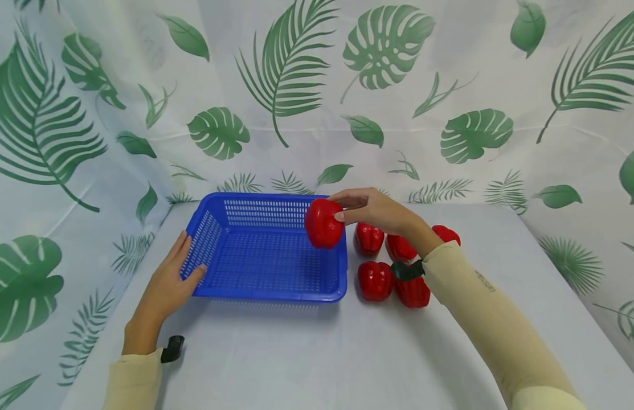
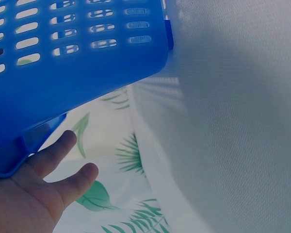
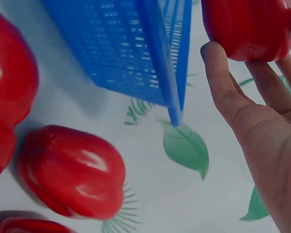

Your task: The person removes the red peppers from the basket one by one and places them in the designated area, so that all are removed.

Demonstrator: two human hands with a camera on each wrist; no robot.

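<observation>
My right hand pinches a glossy red bell pepper between thumb and fingers, above the right side of a blue plastic basket. In the right wrist view the same pepper is held just past the basket wall. No pepper lies on the slotted basket floor. At the basket's left end, my left hand touches the rim near the front corner, its fingers extended and thumb apart. The left wrist view shows its spread fingers against the basket's underside edge.
Several more red bell peppers lie on the white tabletop right of the basket, some partly hidden under the right forearm. Behind the table hangs a white curtain with green leaf prints.
</observation>
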